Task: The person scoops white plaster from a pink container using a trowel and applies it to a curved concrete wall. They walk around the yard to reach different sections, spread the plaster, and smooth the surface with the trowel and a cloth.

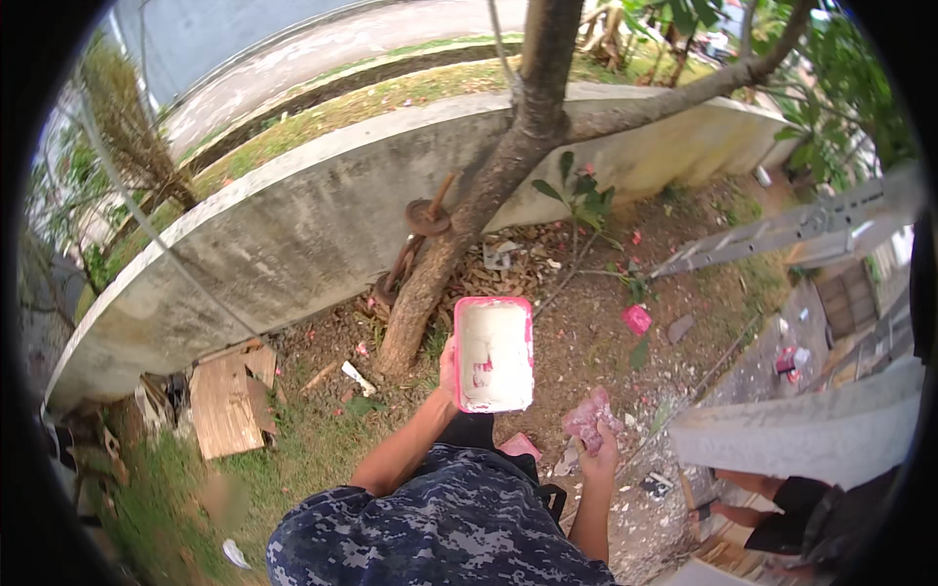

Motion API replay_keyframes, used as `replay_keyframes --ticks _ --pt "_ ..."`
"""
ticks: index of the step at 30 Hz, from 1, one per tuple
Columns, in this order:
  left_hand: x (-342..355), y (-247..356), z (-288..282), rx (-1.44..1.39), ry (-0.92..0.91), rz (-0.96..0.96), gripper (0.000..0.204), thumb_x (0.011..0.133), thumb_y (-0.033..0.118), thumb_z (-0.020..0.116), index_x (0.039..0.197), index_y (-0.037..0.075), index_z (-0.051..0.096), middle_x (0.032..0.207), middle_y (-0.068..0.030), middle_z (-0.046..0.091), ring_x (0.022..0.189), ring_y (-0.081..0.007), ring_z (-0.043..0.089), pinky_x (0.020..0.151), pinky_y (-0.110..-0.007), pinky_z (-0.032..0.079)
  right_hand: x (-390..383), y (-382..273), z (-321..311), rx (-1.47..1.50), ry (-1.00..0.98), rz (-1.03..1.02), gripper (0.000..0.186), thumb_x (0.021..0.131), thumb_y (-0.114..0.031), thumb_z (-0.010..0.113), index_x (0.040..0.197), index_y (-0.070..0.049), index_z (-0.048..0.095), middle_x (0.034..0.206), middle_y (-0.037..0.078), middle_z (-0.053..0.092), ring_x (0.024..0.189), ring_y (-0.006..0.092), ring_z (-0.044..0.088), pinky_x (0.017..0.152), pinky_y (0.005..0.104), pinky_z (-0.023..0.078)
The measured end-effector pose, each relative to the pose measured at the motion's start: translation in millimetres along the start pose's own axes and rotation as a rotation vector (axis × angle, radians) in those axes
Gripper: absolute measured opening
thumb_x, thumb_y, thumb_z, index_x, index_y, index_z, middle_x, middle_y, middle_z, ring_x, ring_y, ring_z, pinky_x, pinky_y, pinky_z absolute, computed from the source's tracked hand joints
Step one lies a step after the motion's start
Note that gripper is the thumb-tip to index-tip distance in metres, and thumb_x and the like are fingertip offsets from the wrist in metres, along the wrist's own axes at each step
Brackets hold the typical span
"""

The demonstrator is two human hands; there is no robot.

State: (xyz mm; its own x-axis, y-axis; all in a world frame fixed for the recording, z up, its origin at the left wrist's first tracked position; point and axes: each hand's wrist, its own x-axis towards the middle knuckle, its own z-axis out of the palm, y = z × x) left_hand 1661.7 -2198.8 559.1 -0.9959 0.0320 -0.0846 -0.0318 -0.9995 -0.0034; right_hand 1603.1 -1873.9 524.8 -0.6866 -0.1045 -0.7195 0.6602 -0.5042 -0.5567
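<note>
A pink rectangular plastic tub [531,344] is held up in front of me, its inside coated with a white, paste-like material. My left hand [449,369] grips it by the left side, fingers partly hidden behind the wall. Lower and to the right, my right hand [600,451] is closed on a crumpled, pinkish see-through plastic bag [586,414]. The bag hangs apart from the tub. A flat pink piece [520,446] lies on the ground between the two arms.
A leaning tree trunk [415,303] stands ahead beside a concrete wall [293,230]. Broken wood boards [227,400] lie at left. A metal ladder [772,230] slants in from the right. Another person's legs [757,508] show at lower right, near debris-strewn ground.
</note>
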Motion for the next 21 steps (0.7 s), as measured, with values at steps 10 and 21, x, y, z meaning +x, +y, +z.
replay_keyframes --ticks 10,21 --pt "144.2 -33.8 -23.6 0.152 0.324 -0.139 0.075 0.090 0.064 0.044 0.142 0.010 0.045 0.132 -0.0161 0.057 0.113 -0.0377 0.060 0.095 -0.059 0.048 9.1 -72.9 16.9 0.132 0.200 -0.138 0.030 0.086 -0.014 0.067 0.115 -0.010 0.059 0.106 0.005 0.067 0.092 0.0227 0.067 0.076 0.0448 0.055" --pt "303.4 -104.1 4.4 0.202 0.162 -0.391 0.077 0.090 0.065 0.043 0.145 0.012 0.040 0.138 -0.0172 0.052 0.119 -0.0418 0.055 0.099 -0.062 0.044 36.8 -105.6 -57.0 0.483 0.400 -0.240 0.028 0.086 -0.014 0.065 0.114 -0.012 0.059 0.102 0.005 0.067 0.092 0.0251 0.067 0.079 0.0425 0.057"
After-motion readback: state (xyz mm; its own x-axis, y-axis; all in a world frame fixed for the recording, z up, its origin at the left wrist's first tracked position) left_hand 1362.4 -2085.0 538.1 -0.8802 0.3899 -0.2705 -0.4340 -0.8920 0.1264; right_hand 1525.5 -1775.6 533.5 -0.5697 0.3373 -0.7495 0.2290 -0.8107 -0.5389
